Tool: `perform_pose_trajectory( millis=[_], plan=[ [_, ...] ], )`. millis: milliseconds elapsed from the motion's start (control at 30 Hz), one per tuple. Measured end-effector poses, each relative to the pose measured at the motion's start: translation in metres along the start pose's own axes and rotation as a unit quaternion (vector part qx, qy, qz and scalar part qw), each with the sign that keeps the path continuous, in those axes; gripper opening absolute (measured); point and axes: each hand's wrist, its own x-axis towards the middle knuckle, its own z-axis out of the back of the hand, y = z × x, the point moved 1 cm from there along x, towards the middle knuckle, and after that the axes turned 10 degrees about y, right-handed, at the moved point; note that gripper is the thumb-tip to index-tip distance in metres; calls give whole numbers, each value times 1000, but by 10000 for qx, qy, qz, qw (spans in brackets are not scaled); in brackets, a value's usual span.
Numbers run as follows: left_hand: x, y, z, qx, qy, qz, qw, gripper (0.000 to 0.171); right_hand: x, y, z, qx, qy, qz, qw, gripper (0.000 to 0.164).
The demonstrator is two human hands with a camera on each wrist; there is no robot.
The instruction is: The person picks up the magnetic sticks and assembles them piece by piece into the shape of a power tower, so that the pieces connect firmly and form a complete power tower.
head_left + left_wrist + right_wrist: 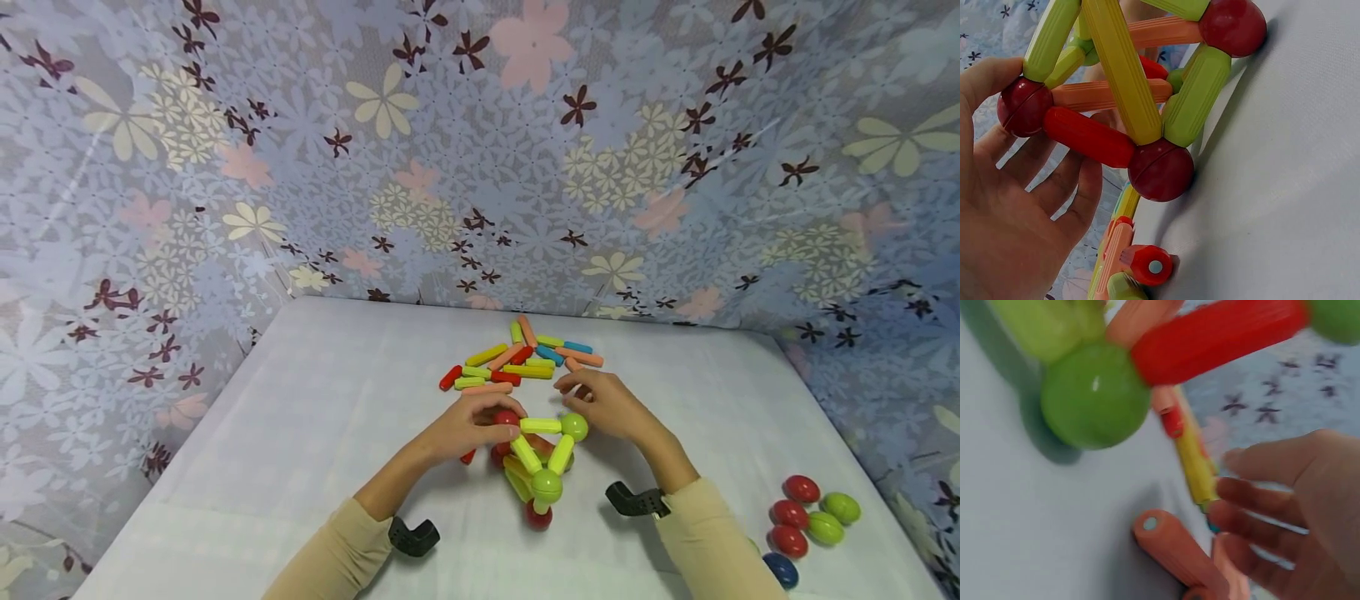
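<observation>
A frame built of ribbed magnetic sticks and balls stands on the white table; a lime stick [526, 455] and a green ball [547, 485] are on its near side. My left hand [467, 429] holds its upper red ball [1024, 107] between thumb and fingers. From that ball a red stick [1088, 136] runs to a lower red ball [1161, 170] by the tabletop. My right hand [603, 404], fingers loosely bent and holding nothing, hovers right of the frame's green corner ball [574, 427]. Close to its fingertips lies a loose orange stick [1179, 550].
Behind the frame spreads a pile of loose sticks, among them a yellow stick [487, 355] and a blue stick [550, 355]. Several loose balls sit at the right, including a red ball [789, 541] and a blue ball [782, 570]. A flowered cloth [465, 167] hangs behind the table.
</observation>
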Motion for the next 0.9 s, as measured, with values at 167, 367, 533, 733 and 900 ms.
perform_pose_trajectory(
  millis=[167,367,533,733,900],
  plan=[
    [3,7,-1,-37,27,-141,9999,22,31,6,-3,-675,-74,380,9970,29],
    [2,9,-5,37,97,-127,9999,23,44,16,-17,-1543,723,1614,9721,45],
    [2,9,-5,108,44,-202,9997,23,43,15,-23,-2046,531,1177,9703,38],
    [1,6,-2,94,66,-103,9999,22,32,11,-23,-2194,67,76,9756,17],
    [1,5,1,87,121,-23,9999,24,17,12,-23,-2497,-69,-164,9682,30]
  ],
)
